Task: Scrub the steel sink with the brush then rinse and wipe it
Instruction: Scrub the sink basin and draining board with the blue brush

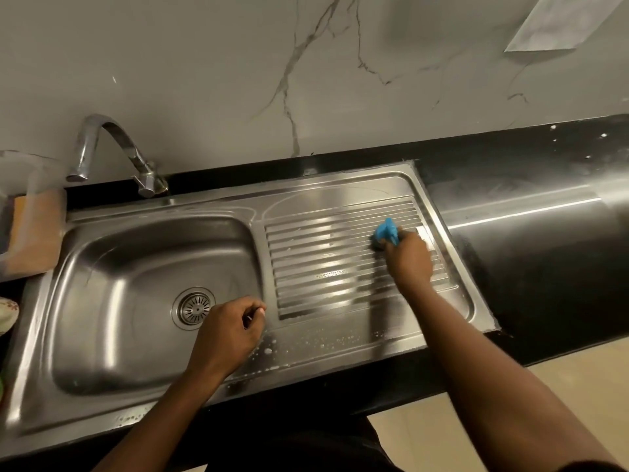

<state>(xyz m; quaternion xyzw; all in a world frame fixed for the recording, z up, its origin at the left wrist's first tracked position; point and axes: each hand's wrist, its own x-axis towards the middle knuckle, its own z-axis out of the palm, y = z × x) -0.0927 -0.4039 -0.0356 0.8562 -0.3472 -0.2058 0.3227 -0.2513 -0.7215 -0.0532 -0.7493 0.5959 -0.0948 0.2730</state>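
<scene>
A steel sink [112,338] with a round drain [193,308] fills the left; its ribbed drainboard [326,264] lies to the right. My right hand [410,260] grips a blue-handled brush [386,233], whose dark head presses on the far right ribs of the drainboard. My left hand [231,332] rests curled on the sink's front rim between basin and drainboard, with nothing visible in it. Soap suds [316,345] dot the flat front strip of the drainboard.
A chrome tap [112,144] curves over the basin's back left corner. An orange sponge in a clear holder [32,233] stands at the far left. Black countertop [544,267] runs to the right, with a marble wall behind and beige floor below.
</scene>
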